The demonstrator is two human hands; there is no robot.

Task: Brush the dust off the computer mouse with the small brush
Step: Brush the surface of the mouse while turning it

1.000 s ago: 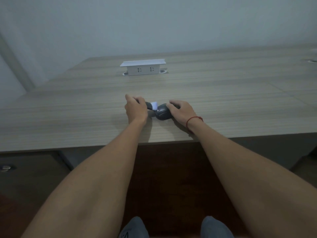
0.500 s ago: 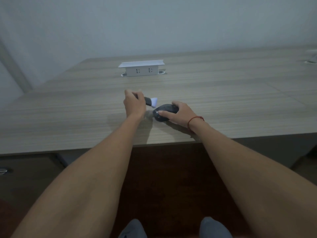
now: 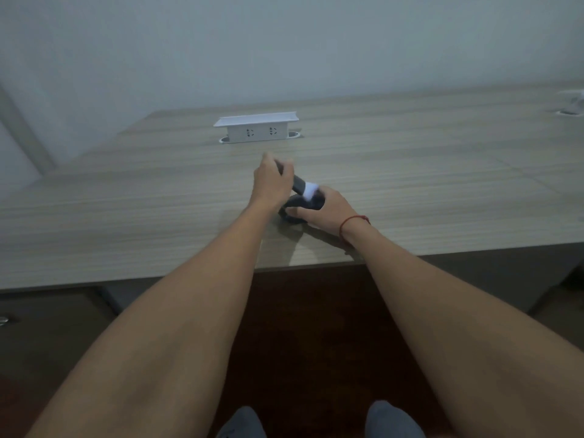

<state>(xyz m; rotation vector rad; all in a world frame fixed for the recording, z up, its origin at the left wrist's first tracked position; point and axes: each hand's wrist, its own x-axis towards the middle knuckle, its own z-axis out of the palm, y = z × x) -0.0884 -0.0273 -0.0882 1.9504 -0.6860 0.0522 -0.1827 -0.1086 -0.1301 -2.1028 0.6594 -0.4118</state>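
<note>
Dark brush [image 3: 299, 184] in left hand [image 3: 271, 184], bristles angled down-right onto mouse [image 3: 297, 206] gripped by right hand [image 3: 328, 213]

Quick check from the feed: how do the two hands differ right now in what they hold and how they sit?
The left hand is closed around the small brush, raised off the table; the right hand lies low, gripping the computer mouse on the table. The left hand angles the white bristles down toward the mouse; the right only steadies it. Only the right wrist wears a red string. Both are bare and near the table's front edge.
</note>
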